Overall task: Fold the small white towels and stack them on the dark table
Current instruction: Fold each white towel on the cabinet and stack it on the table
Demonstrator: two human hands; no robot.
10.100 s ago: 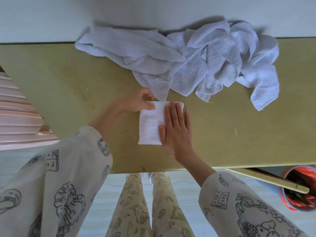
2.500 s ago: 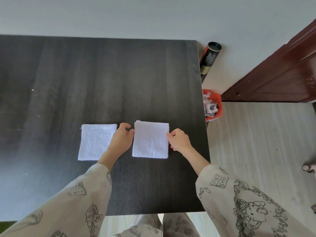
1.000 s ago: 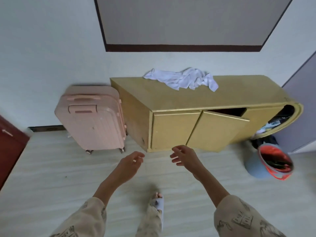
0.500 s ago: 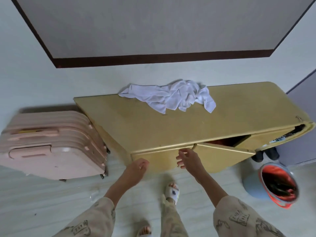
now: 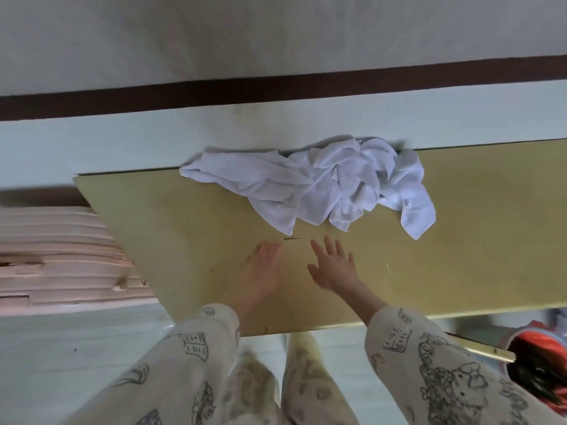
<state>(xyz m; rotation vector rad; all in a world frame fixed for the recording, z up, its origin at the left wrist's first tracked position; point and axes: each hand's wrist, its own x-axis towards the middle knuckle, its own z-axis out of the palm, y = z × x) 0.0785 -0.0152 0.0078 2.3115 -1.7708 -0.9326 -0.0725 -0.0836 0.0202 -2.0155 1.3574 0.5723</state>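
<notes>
A long yellow-olive wooden cabinet top runs across the view, its far edge against a pale wall; a dark brown horizontal band crosses that wall, with a grey panel beyond it. A ribbed pink hard-shell suitcase stands just beside the cabinet's left end on a pale floor; soft, even light fills the room.

Home: suitcase; yellow cabinet

One crumpled pile of white towels lies at upper centre; its towels cannot be counted singly. Two hands show mid-frame, one pink suitcase at left, one bucket at lower right.
</notes>
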